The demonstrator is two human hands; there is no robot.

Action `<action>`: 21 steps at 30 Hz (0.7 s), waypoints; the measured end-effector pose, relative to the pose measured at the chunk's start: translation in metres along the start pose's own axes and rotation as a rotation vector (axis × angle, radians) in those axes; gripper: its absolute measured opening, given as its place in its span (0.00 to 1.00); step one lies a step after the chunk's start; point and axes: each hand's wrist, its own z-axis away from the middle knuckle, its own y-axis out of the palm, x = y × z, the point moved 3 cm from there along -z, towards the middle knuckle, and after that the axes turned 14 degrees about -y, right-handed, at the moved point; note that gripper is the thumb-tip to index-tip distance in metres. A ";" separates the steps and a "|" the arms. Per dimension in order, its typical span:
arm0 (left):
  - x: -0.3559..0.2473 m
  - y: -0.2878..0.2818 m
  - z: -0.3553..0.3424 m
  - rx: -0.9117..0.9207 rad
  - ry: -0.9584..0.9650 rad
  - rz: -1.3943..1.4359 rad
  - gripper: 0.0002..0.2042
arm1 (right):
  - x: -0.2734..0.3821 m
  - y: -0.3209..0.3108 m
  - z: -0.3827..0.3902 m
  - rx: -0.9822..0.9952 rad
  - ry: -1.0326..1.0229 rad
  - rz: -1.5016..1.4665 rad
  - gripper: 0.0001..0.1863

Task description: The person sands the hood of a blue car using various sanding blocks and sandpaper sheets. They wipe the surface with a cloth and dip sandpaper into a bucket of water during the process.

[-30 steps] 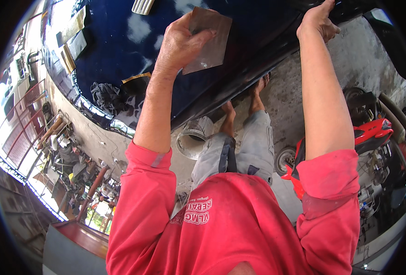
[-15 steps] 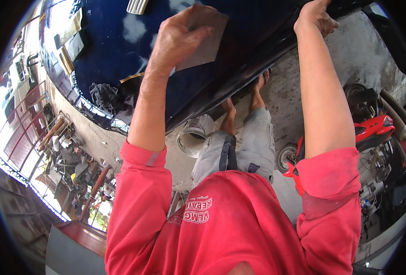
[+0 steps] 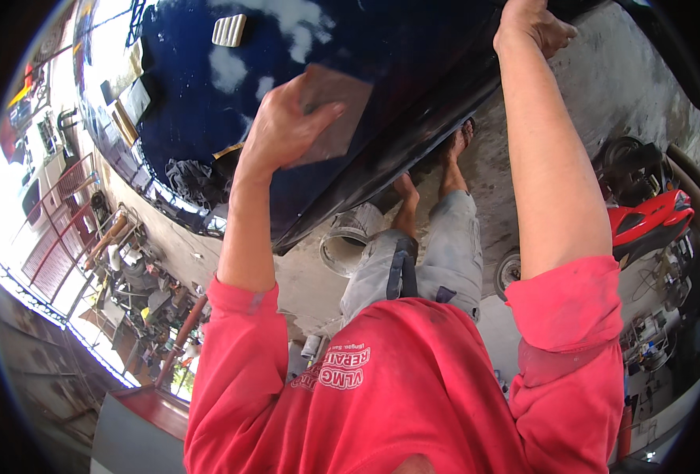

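- Sheet, thin and grey-brown, is in our left hand, over the dark blue panel; we cannot tell whether it touches the paint.
- With our left hand we hold it by its left side: the thumb lies across its near face, while the fingertips pass out of sight.
- Our right hand is at the panel's long edge, near the top of the view, thumb side hidden; we cannot tell whether it grips anything.
- On the panel, beyond the sheet and to its left, we see a white ribbed block, well apart from both hands.
- Left of our left forearm, a dark cloth lies crumpled on the panel.
- Farther left, near the panel's rim, we see a pale pad.
- Below the panel's edge, a bucket is on the floor, beside our legs.
- Outermost, we have a red bike to the right and clutter to the left.
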 end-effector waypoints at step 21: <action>-0.069 -0.010 -0.042 -0.124 0.274 0.143 0.25 | -0.014 0.017 -0.013 -0.054 -0.086 -0.057 0.70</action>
